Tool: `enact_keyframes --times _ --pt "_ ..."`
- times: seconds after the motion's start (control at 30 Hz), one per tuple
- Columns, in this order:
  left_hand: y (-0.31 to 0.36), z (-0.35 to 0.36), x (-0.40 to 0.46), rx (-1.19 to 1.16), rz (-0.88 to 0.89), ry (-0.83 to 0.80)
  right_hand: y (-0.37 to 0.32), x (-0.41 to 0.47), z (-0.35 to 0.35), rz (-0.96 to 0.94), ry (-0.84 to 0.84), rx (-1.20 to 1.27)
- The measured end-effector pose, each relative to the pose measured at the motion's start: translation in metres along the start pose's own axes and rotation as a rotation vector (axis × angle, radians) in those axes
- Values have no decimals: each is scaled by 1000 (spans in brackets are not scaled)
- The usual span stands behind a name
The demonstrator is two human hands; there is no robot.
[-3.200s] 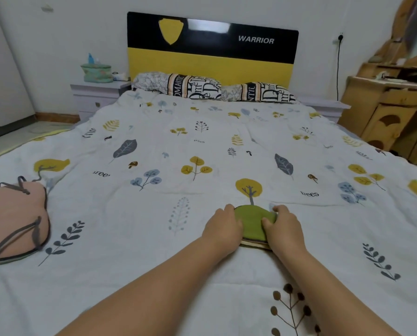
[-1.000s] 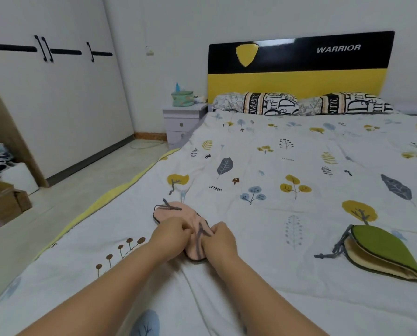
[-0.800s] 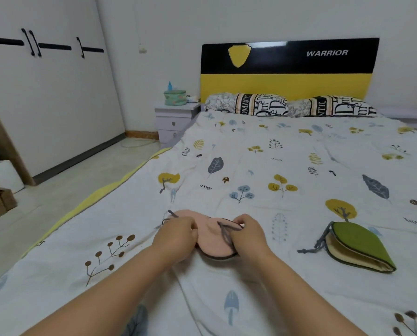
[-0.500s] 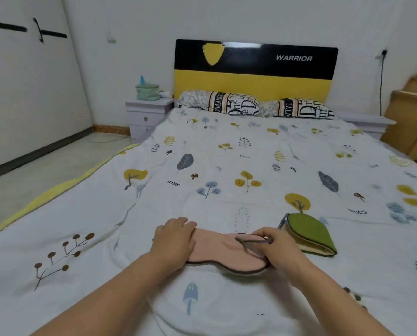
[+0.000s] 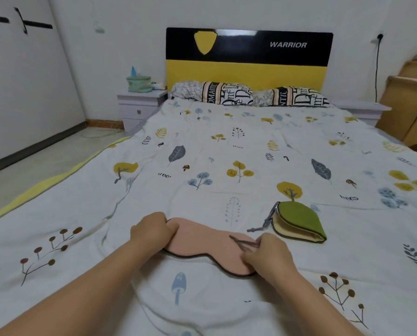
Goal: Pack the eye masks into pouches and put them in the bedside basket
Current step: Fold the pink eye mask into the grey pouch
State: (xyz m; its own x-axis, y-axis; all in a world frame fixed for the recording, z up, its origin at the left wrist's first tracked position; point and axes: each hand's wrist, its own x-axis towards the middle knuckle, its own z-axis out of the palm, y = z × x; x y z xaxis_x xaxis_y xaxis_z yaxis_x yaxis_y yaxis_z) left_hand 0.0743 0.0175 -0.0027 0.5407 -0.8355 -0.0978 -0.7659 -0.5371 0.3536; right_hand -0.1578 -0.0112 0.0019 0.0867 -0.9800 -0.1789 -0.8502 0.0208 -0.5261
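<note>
**Both hands on the pink eye mask, green one beside it**

Taking the pink eye mask [image 5: 210, 248] as the landmark: it lies flat and spread out on the leaf-printed bedspread [image 5: 227, 146], near the foot of the bed. The left hand [image 5: 151, 232] is closed over the mask's left end, fingers curled onto the pink fabric. The right hand [image 5: 268, 254] rests on the mask's right end, its fingers pinched on the thin dark strap [image 5: 242, 242] that crosses the fabric there. The two hands sit apart, one at each end of the mask.

Just to the right of the mask, not touching it, lies a green eye mask [image 5: 298, 221], folded over so its cream lining shows along the edge, with a grey cord trailing from its left tip toward the pink mask.

Far beyond the mask, at the head of the bed, a small nightstand [image 5: 139, 106] on the left carries a teal basket [image 5: 139, 83]. Right of that are two patterned pillows [image 5: 248, 93] under a black and yellow headboard [image 5: 247, 59].
</note>
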Motion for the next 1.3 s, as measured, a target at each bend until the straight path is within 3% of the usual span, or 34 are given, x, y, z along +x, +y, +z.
enact_keyframes --times 0.23,0.37,0.47,0.6,0.67,0.77,0.8,0.93,1.0,1.07,1.13,1.3 --pt "9 -4 -14 -356 140 -44 -24 -4 -1 -103 324 494" --pt "9 -8 -17 -635 125 -137 -55 -12 10 -212 293 615" --pt "8 -14 -19 -814 52 -206 -77 -22 25 -309 242 558" --pt "1 -23 -20 -1070 -100 -425 -95 -29 44 -381 168 498" --pt "-2 -24 -21 -1062 -64 -515 -100 -31 47 -400 41 518" --pt "-5 -23 -22 -1012 -40 -458 -99 -32 48 -448 -180 601" --pt "-7 -23 -22 -1011 -52 -416 -98 -31 46 -426 -172 633" --pt "-8 -19 -22 -1055 -81 -359 -83 -16 37 -222 136 536" --pt "-4 -18 -25 -1057 -37 -354 -76 -9 34 -103 49 566" --pt "2 -17 -26 -1014 11 -349 -72 -7 32 -19 -125 769" --pt "8 -15 -26 -946 20 -341 -68 -5 32 20 -169 888" --pt "12 -1 -26 -411 98 -125 -52 2 31 -41 73 556"
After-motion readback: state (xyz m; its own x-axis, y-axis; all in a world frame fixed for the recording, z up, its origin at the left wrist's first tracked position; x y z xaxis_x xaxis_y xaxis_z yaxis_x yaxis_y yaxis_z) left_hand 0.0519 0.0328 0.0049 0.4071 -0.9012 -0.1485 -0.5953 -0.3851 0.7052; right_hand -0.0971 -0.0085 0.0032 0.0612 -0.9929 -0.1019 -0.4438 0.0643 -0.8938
